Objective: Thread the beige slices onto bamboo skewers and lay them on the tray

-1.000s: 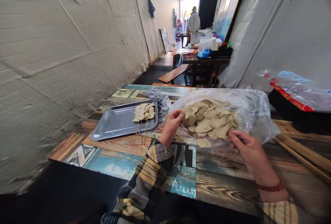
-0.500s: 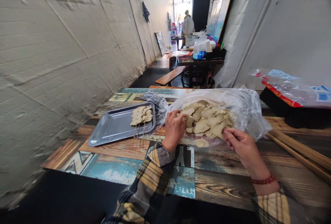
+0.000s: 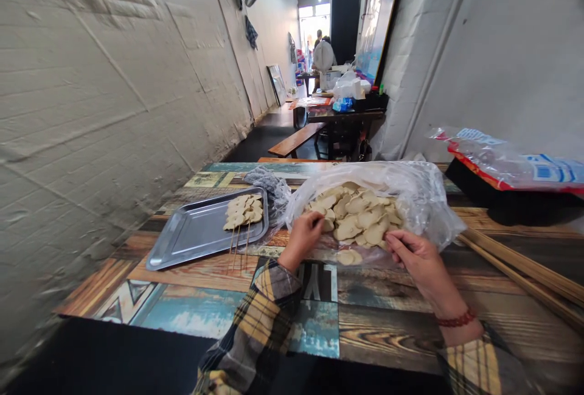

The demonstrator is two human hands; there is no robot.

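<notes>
left hand (image 3: pixel 305 235) among bagged slices (image 3: pixel 358 220)

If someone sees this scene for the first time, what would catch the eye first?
The clear plastic bag in the middle of the table, heaped with pale flat slices, stands out first; the left hand is at the heap's left side and the right hand at the bag's near edge. To its left lies a metal tray with a few skewered slices in its far right corner.
</notes>
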